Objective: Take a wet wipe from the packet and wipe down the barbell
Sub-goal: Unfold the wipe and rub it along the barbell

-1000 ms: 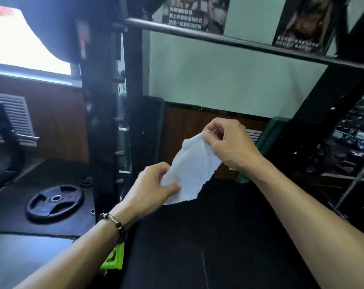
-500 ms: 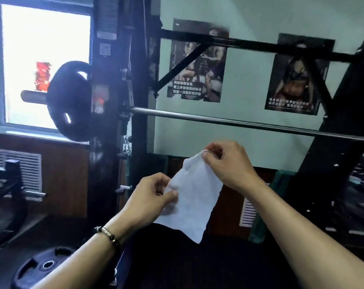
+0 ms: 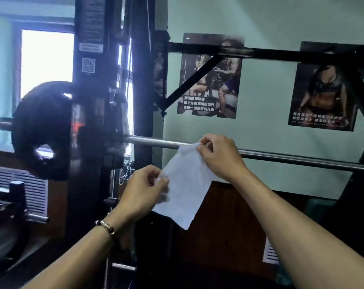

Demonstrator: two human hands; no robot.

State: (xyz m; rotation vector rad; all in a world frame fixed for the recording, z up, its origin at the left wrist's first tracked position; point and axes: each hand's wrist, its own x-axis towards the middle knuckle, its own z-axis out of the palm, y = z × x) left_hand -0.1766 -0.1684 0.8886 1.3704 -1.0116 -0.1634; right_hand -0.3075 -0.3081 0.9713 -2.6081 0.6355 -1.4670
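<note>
A white wet wipe (image 3: 186,184) hangs unfolded between my two hands. My right hand (image 3: 219,157) pinches its top corner right at the steel barbell (image 3: 291,158), which runs across the rack from left to right. My left hand (image 3: 144,190) pinches the wipe's left edge, lower and in front of the bar. A black weight plate (image 3: 41,130) sits on the bar's left end. The packet is not in view.
The black rack upright (image 3: 89,101) stands left of my hands, with a black crossbar (image 3: 281,56) and diagonal brace above the barbell. Two posters (image 3: 210,76) hang on the green wall behind. A window (image 3: 45,61) and a vent grille (image 3: 31,190) are at the left.
My view has tilted upward, so the barbell sits lower in the frame. Both hands have lifted the wipe until its top corner reaches the bar.
</note>
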